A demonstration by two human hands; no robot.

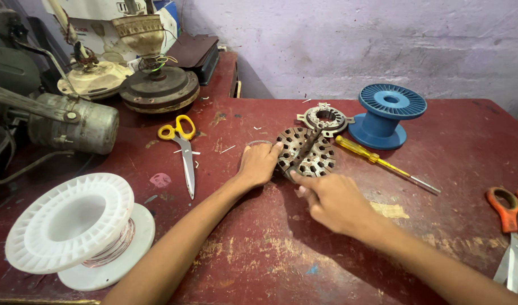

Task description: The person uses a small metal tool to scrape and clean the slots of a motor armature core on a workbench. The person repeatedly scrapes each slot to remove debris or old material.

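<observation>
Hands — left hand point(259, 164), right hand point(332, 200) — flat against slotted stator point(307, 151)
</observation>
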